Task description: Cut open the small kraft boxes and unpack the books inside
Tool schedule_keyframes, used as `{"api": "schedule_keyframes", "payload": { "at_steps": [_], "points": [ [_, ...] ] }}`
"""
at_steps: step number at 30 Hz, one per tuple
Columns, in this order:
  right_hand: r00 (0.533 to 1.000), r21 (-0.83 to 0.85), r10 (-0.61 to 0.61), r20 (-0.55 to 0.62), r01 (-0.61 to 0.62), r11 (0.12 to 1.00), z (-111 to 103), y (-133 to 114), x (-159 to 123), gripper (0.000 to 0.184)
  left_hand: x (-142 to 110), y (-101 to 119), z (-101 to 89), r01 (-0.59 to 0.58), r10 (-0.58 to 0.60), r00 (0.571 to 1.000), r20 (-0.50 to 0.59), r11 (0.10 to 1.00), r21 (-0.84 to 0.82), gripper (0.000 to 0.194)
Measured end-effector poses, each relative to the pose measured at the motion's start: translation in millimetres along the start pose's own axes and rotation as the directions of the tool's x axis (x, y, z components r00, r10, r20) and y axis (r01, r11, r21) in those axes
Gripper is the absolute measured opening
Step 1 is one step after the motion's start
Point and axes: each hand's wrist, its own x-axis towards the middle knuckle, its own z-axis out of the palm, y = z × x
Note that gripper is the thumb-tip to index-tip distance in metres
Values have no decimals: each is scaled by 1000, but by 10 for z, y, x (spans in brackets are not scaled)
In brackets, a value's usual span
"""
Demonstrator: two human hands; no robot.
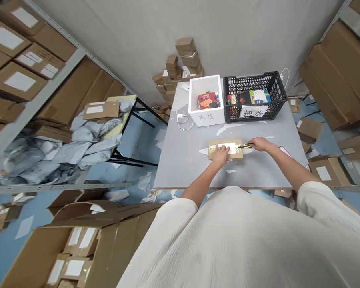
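Behind the parcel (234, 157) on the table (183, 160), a foam box (202, 119) sits left of a plastic crate (255, 82)

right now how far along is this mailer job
Books already lie in the white foam box and the black crate, so that part looks done. In hand: the right hand holds a yellow utility knife at a cardboard mailer, pinned by the left hand. Left: that mailer looks still taped, and more mailers are stacked by the wall.
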Motion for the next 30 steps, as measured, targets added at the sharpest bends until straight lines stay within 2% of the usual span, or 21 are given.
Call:
{"api": "schedule_keyframes", "payload": {
  "at_steps": [6, 10, 16, 19, 22, 25, 27, 30],
  "points": [
    [990, 335, 41, 131, -83, 939, 243, 124, -209, 47, 39, -12, -16, 12, -12, 1000, 21, 1000, 22, 66],
    [991, 470, 66, 113, -112, 876, 433, 151, -380, 55, 45, -21, -19, -1, 1, 1000, 22, 1000, 2, 68],
    [998, 481, 26, 64, -53, 875, 496, 142, -499, 40, 68, -34, -22, -2, 2, 1000, 22, 1000, -1, 73],
    [990, 473, 135, 29, -133, 871, 481, 150, -576, 37, 59, -39, -33, -15, 15, 1000, 28, 1000, -14, 76],
    [959, 547, 283, 26, -250, 799, 464, 156, -676, 33, 29, -34, -72, 14, -15, 1000, -9, 995, -100, 85],
    [953, 627, 304, 4, -239, 741, 440, 107, -763, 29, 42, -11, -146, 63, -83, 990, -116, 985, -161, 71],
    [956, 609, 289, -47, -202, 767, 418, 29, -799, 30, 100, 19, -202, 71, -98, 981, -167, 985, -157, 57],
    [961, 483, 240, -136, -147, 863, 389, -137, -818, 38, 225, 83, -248, 55, -83, 982, -171, 985, -164, 52]
  ]
}}
